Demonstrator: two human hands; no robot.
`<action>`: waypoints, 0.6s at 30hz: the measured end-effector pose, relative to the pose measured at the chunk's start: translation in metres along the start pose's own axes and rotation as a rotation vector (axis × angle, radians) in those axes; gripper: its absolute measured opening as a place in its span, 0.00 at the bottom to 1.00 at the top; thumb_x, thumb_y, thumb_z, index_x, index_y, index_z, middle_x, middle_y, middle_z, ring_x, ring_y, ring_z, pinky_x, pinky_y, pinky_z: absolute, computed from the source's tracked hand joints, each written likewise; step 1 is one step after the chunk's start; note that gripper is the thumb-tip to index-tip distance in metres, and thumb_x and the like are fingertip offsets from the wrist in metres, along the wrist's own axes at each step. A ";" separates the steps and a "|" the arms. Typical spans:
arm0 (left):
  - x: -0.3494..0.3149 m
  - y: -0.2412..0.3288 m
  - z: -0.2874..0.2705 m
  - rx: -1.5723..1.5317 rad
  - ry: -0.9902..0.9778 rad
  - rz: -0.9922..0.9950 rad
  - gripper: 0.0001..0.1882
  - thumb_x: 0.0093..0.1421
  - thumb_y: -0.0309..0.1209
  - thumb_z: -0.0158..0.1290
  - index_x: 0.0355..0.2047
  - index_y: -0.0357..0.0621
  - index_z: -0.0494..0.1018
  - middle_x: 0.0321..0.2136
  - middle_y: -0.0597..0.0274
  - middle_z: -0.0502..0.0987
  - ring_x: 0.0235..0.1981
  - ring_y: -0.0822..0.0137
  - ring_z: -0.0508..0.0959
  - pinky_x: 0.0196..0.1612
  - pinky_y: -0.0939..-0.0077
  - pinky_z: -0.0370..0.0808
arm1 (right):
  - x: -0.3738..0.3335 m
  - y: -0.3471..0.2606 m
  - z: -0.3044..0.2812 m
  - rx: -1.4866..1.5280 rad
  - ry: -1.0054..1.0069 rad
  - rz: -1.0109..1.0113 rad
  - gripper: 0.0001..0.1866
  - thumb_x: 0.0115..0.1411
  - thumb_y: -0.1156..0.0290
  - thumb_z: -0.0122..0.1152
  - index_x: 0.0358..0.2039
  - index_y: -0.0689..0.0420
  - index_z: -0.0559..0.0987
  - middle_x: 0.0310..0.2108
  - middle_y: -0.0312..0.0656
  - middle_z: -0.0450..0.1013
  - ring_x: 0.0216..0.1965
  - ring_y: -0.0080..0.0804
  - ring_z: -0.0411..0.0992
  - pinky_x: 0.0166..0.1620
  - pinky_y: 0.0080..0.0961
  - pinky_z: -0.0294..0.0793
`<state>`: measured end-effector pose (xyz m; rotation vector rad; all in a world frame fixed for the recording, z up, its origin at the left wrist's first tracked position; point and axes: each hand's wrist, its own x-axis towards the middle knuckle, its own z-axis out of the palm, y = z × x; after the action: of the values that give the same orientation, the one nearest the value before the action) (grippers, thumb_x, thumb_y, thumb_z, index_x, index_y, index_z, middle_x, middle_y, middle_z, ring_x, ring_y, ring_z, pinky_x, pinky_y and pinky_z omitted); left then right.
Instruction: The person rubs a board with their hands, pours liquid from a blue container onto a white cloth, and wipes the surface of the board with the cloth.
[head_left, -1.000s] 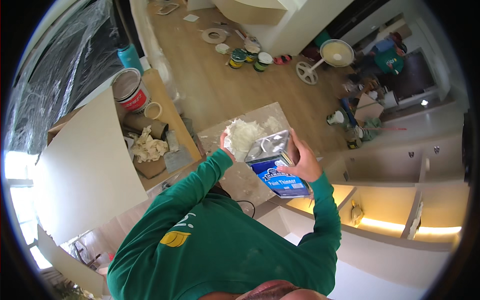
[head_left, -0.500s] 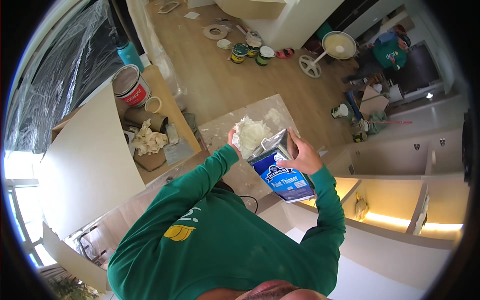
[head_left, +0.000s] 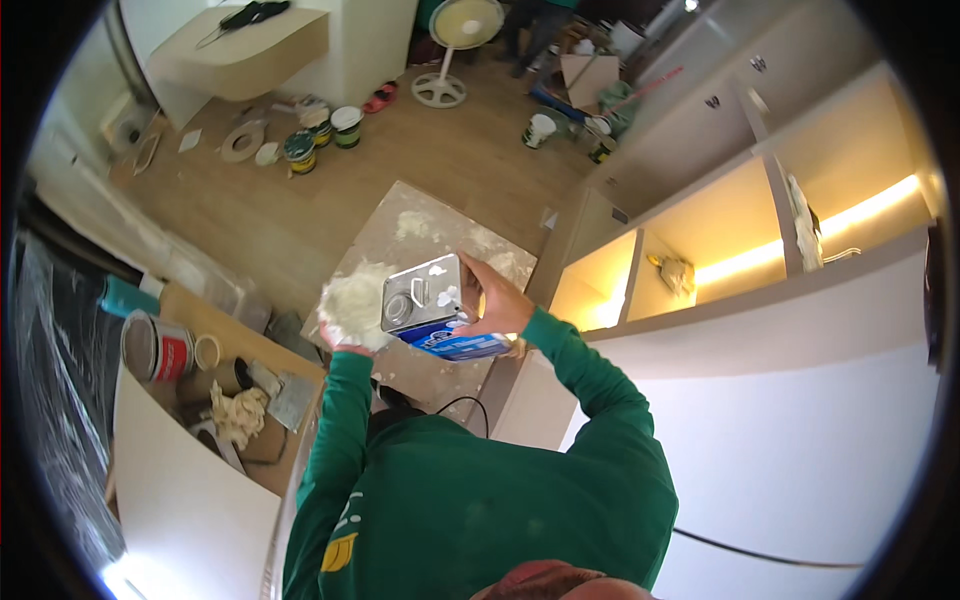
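Note:
In my left hand (head_left: pixel 344 338) is a whitish, fluffy-looking wad of cloth or cotton (head_left: pixel 355 302), its fingers mostly hidden under it. My right hand (head_left: pixel 495 300) is closed around the side of a rectangular metal can (head_left: pixel 450 335) with a blue label. The can's silver top faces up toward me, with a round cap (head_left: pixel 399 308) and a small wire handle (head_left: pixel 419 291) on it. Wad and can are side by side, and the can's cap end is close to the wad. Both are held over a stained board (head_left: pixel 440 225).
To the left, a wooden surface (head_left: pixel 180 305) bears a paint tin (head_left: pixel 155 347), a crumpled cloth (head_left: pixel 238 414) and scrapers. Lit shelves (head_left: pixel 720 245) line the right. Paint buckets (head_left: pixel 347 127) and a white fan (head_left: pixel 463 30) stand on the floor, with another person (head_left: pixel 535 30) beyond.
My view has swung to the right. The can has turned so that its top shows more and its labelled front less. Both hands keep their holds.

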<state>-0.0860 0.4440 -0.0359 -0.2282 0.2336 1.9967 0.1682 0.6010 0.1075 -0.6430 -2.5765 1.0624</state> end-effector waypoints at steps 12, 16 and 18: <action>-0.142 0.143 0.076 0.376 -0.004 0.459 0.24 0.66 0.42 0.57 0.59 0.47 0.70 0.62 0.58 0.73 0.62 0.55 0.74 0.65 0.56 0.70 | -0.068 0.113 0.196 0.511 0.808 0.353 0.65 0.36 0.55 0.88 0.67 0.66 0.55 0.60 0.55 0.62 0.61 0.47 0.66 0.62 0.41 0.68; -0.212 0.212 0.085 0.413 0.022 0.608 0.39 0.72 0.58 0.39 0.73 0.46 0.57 0.74 0.56 0.58 0.73 0.49 0.58 0.75 0.46 0.54 | -0.121 0.135 0.238 0.181 0.737 0.529 0.63 0.38 0.55 0.88 0.66 0.68 0.56 0.60 0.56 0.64 0.60 0.47 0.68 0.63 0.41 0.69; -0.262 0.255 0.077 0.557 -0.289 0.536 0.40 0.70 0.59 0.41 0.73 0.44 0.58 0.74 0.55 0.58 0.73 0.49 0.59 0.74 0.46 0.55 | -0.135 0.122 0.239 0.054 0.692 0.621 0.62 0.39 0.54 0.87 0.66 0.69 0.56 0.60 0.57 0.64 0.60 0.50 0.69 0.63 0.42 0.69</action>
<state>-0.2122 0.1303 0.1230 0.5255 0.7046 2.3574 0.2217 0.4680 -0.1569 -1.5390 -1.7724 0.8406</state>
